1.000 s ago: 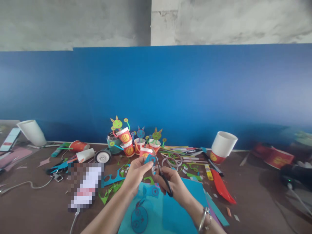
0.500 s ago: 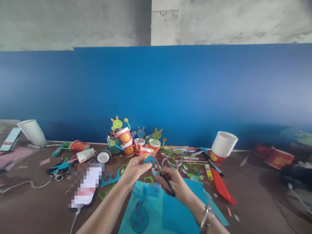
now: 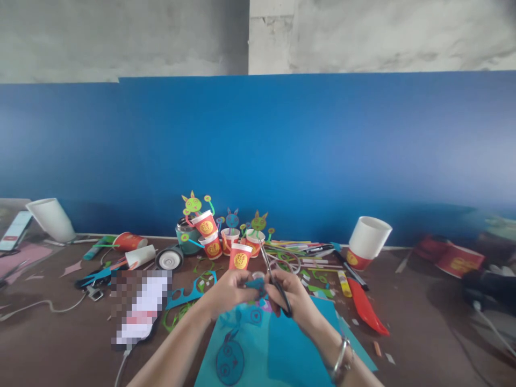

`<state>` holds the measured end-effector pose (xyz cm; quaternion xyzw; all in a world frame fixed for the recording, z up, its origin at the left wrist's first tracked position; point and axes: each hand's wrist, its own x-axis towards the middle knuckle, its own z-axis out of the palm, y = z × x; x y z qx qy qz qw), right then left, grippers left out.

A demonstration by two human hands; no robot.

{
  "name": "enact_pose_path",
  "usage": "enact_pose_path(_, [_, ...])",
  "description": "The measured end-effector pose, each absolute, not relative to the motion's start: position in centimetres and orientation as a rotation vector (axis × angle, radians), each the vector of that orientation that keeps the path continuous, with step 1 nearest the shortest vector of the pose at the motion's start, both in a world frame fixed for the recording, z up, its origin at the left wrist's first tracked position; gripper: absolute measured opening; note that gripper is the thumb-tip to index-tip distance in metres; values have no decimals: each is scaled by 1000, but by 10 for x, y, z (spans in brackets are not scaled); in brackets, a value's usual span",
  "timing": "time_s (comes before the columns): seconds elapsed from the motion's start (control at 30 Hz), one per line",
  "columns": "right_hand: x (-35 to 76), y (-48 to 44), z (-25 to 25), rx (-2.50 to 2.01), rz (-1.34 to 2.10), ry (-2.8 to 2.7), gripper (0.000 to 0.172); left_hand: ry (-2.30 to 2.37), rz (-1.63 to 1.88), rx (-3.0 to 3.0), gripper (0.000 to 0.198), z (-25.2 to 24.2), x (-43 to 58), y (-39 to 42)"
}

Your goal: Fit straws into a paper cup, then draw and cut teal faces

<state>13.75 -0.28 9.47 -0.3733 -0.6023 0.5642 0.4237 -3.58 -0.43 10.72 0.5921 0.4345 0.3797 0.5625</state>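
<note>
My left hand (image 3: 228, 294) pinches a small piece of blue paper (image 3: 255, 283) above the work sheets. In my right hand (image 3: 292, 298) is a pair of scissors (image 3: 277, 287), its blades pointing up and away, beside the piece. The fingers of my right hand are close to the paper's right edge; whether they touch it is unclear. Beneath both hands lie blue paper sheets (image 3: 298, 344). On them rests a blue cut-out rabbit head (image 3: 229, 361) with drawn eyes, and near it a small square with a drawn circle (image 3: 256, 315).
Red paper cups (image 3: 241, 258) with paper animal figures stand ahead. Straws and pens (image 3: 306, 247) lie behind my right hand, near a glue stick (image 3: 345, 284) and a red object (image 3: 365, 309). At left are a phone (image 3: 143, 309) and paper scraps (image 3: 189, 293). Stacked white cups (image 3: 368, 236) stand right.
The scissors have swung more upright and away from the blue piece. My left hand has lowered and tilted the piece, uncovering more of the front red cup.
</note>
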Motion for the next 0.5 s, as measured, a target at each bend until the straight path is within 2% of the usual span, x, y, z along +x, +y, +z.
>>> enact_pose_path(0.23, [133, -7, 96, -912, 1292, -1266, 36, 994, 1109, 1123, 28, 104, -12, -12])
enact_pose_path(0.5, [124, -12, 95, -844, 1437, -1502, 33, 894, 1303, 954, 24, 100, -12, -12])
